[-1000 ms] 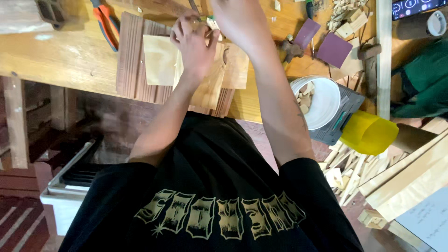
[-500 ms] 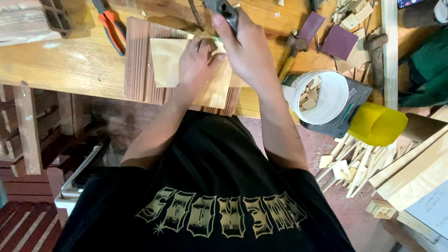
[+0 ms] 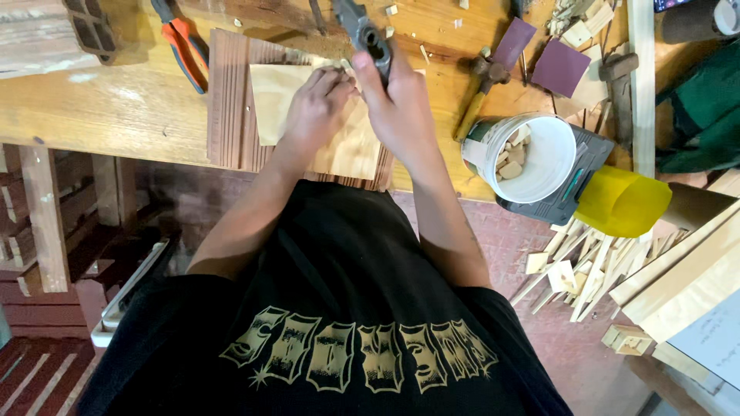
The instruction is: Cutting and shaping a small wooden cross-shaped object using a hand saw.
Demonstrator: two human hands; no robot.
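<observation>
Your right hand (image 3: 401,108) is clamped around a dark metal hand tool (image 3: 366,38); your left hand (image 3: 316,112) presses on a pale wood sheet (image 3: 347,146).

At upper centre of the frame, your right fist closes on the tool's handles, its head pointing up over the workbench (image 3: 100,108). Your left fingers are bunched together, tips down on the pale sheet just beside the tool; whether they pinch anything I cannot tell. The sheet lies on a ribbed brown board (image 3: 227,100). Upper left lie orange-handled pliers (image 3: 181,42). To the right: a hammer (image 3: 482,85), purple sandpaper squares (image 3: 559,65), a white bucket (image 3: 539,166) of wood offcuts, and a yellow container (image 3: 620,202) at the right edge.
</observation>
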